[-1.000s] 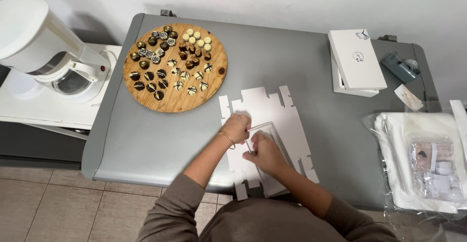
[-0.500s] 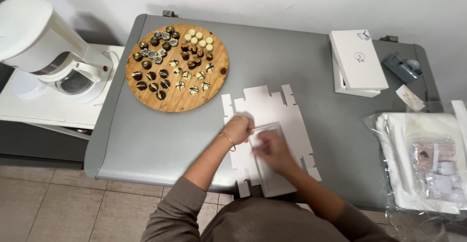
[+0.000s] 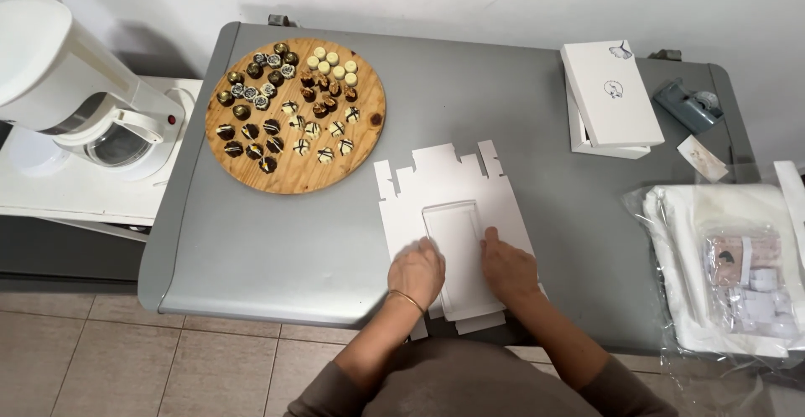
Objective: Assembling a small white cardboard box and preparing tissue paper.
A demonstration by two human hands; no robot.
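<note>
A flat white cardboard box blank (image 3: 457, 184) with flaps along its edges lies on the grey table (image 3: 277, 241). A rectangular window panel (image 3: 457, 241) sits in its middle. My left hand (image 3: 417, 270) presses down on the blank just left of the panel, a gold bangle on the wrist. On the panel's right edge rests my right hand (image 3: 507, 266), one finger stretched along it. Neither hand grips anything.
A round wooden board (image 3: 295, 115) with several chocolates sits at the table's back left. A closed white box (image 3: 610, 94) stands back right beside a grey tape dispenser (image 3: 686, 105). Plastic-wrapped packages (image 3: 738, 274) lie at right. A white coffee maker (image 3: 80, 90) stands on the side counter.
Both hands have slid down the blank toward me, from near its middle to either side of the window panel's lower half.
</note>
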